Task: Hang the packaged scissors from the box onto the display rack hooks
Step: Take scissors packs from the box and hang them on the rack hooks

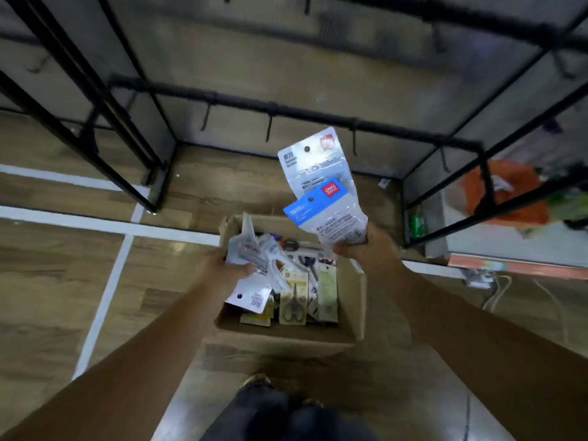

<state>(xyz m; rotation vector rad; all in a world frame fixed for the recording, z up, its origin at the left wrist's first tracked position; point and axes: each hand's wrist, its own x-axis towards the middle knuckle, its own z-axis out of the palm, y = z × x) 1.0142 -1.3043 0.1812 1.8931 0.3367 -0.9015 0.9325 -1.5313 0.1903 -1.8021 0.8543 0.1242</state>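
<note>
Above the open cardboard box point(350, 300), the right hand point(366, 246) clenches two packaged scissors point(321, 186) by their lower ends, the left hand point(229, 265) grips more packs point(251, 249), and next their holes likely need threading onto a rack hook point(269, 128).

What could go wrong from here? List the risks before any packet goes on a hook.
1. The right hand grips two packets at once, a grey one and a blue-headed one; one may slip out while the other is hung.
2. The left hand holds several packets over the cardboard box, so neither hand is free to steady a hook.
</note>
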